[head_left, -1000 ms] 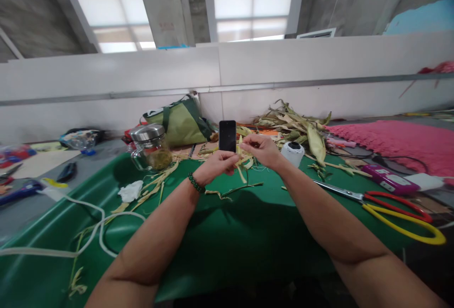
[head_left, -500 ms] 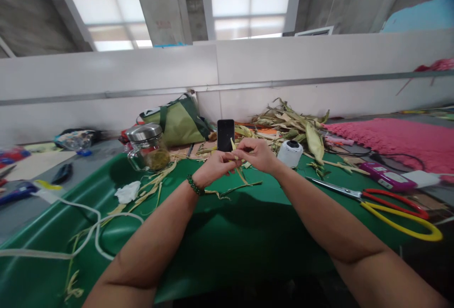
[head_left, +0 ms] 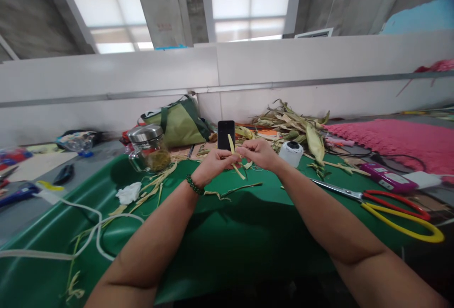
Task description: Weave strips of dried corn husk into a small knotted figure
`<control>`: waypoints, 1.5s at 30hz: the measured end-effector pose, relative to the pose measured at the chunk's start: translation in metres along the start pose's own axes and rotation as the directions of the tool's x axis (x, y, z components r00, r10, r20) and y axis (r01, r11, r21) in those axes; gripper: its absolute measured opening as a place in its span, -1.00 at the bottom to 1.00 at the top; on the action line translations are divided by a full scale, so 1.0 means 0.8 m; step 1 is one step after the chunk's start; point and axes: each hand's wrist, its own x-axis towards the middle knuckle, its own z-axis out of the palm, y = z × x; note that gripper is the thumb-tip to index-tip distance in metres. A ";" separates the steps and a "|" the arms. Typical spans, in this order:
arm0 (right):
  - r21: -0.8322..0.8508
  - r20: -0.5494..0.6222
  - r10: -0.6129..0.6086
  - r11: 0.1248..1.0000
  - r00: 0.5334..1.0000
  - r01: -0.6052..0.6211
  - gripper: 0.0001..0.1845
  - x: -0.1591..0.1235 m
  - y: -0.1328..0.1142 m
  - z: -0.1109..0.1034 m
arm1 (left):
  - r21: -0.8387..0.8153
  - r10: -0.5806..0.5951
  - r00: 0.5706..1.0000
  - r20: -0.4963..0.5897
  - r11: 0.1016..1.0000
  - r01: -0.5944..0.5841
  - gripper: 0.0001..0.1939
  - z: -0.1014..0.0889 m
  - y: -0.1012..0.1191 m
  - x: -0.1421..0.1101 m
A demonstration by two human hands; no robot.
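Left hand point(head_left: 217, 162): a narrow, pale-yellow husk strip point(head_left: 231, 143) is clamped, seemingly for steadiness.
Right hand point(head_left: 261, 154): held close alongside; its grip cannot be told.

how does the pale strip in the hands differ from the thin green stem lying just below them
The pale strip is yellowish; the green stem is darker. The pale strip is held up in the hands, slanting steeply; the green stem lies on the green cover. The pale strip looks broader, the green stem thinner. Both are long and narrow.
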 end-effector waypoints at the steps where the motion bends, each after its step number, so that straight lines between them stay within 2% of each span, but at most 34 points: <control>1: -0.007 -0.031 -0.008 1.000 0.999 0.008 -0.50 -0.001 -0.001 -0.001 | 0.023 0.021 1.000 0.012 1.000 -0.021 -0.60 0.000 0.001 -0.001; 6: -0.010 -0.093 -0.001 1.000 0.996 0.000 -0.51 0.000 0.003 -0.011 | 0.137 0.088 0.995 0.046 0.986 -0.094 -0.67 0.003 0.006 -0.003; 9: 0.031 -0.105 0.026 0.999 0.994 -0.023 -0.49 0.001 0.007 -0.014 | 0.044 0.027 0.999 0.046 0.999 -0.029 -0.61 0.005 0.004 -0.003; 12: 0.105 -0.118 0.063 0.993 0.991 -0.051 -0.53 0.002 0.007 -0.014 | -0.098 -0.053 0.997 0.049 0.994 0.058 -0.45 0.005 0.003 -0.002; 14: 0.144 -0.131 0.083 0.988 0.988 -0.064 -0.56 0.002 0.007 -0.013 | -0.086 -0.057 0.998 0.015 0.995 0.058 -0.40 0.002 0.004 -0.002; 16: 0.154 -0.155 0.085 0.986 0.984 -0.061 -0.58 0.002 0.006 -0.011 | 0.012 -0.034 0.999 -0.003 0.999 0.034 -0.44 -0.002 0.006 -0.003; 19: 0.184 -0.193 0.084 0.982 0.978 -0.048 -0.57 0.003 0.005 -0.004 | 0.141 -0.020 0.998 0.052 0.990 0.012 -0.56 -0.007 0.009 -0.005; 22: 0.272 -0.154 0.137 0.958 0.979 -0.092 -0.51 0.003 0.005 0.006 | 0.140 -0.031 0.997 0.064 0.990 0.022 -0.64 -0.006 0.010 -0.004; 24: 0.252 -0.106 0.132 0.962 0.986 -0.102 -0.47 0.002 0.004 0.013 | 0.116 -0.033 0.999 0.040 0.993 0.028 -0.69 -0.004 0.008 -0.003; 26: 0.154 -0.141 0.084 0.986 0.986 -0.062 -0.45 0.001 0.002 0.017 | 0.115 -0.015 1.000 0.023 0.993 0.012 -0.72 -0.001 0.005 -0.002; 29: 0.058 -0.266 0.055 0.997 0.962 -0.041 -0.45 -0.001 0.003 0.020 | 0.168 0.057 0.998 -0.005 0.984 -0.055 -0.73 0.004 0.000 -0.001; 31: 0.090 -0.280 0.081 0.994 0.957 -0.058 -0.44 0.000 0.006 0.020 | 0.192 0.094 0.995 -0.014 0.977 -0.089 -0.73 0.006 -0.001 0.000; 33: 0.189 -0.274 0.133 0.979 0.952 -0.082 -0.43 0.003 0.011 0.019 | 0.165 0.115 0.993 -0.024 0.980 -0.110 -0.73 0.007 -0.002 0.001; 34: 0.272 -0.287 0.186 0.956 0.940 -0.106 -0.44 0.005 0.013 0.018 | 0.132 0.130 0.990 -0.050 0.984 -0.122 -0.73 0.006 -0.002 0.003; 36: 0.492 -0.320 0.351 0.855 0.880 -0.162 -0.47 0.010 0.017 0.013 | 0.064 0.158 0.969 -0.190 0.987 -0.148 -0.66 0.004 -0.003 0.006; 38: 0.705 -0.306 0.522 0.686 0.796 -0.180 -0.54 0.014 0.018 0.008 | 0.005 0.136 0.925 -0.355 0.990 -0.143 -0.48 0.001 -0.003 0.008; 40: 0.829 -0.246 0.610 0.535 0.754 -0.162 -0.62 0.016 0.016 0.006 | -0.056 0.060 0.917 -0.395 0.994 -0.089 -0.40 0.001 -0.004 0.009; 42: 0.872 -0.198 0.622 0.465 0.757 -0.154 -0.68 0.015 0.011 0.010 | -0.119 0.013 0.950 -0.311 0.992 -0.052 -0.36 0.004 -0.004 0.008; 45: 0.856 -0.167 0.559 0.491 0.812 -0.162 -0.69 0.011 0.006 0.025 | -0.103 0.085 0.968 -0.238 0.988 -0.112 -0.42 0.011 -0.004 0.007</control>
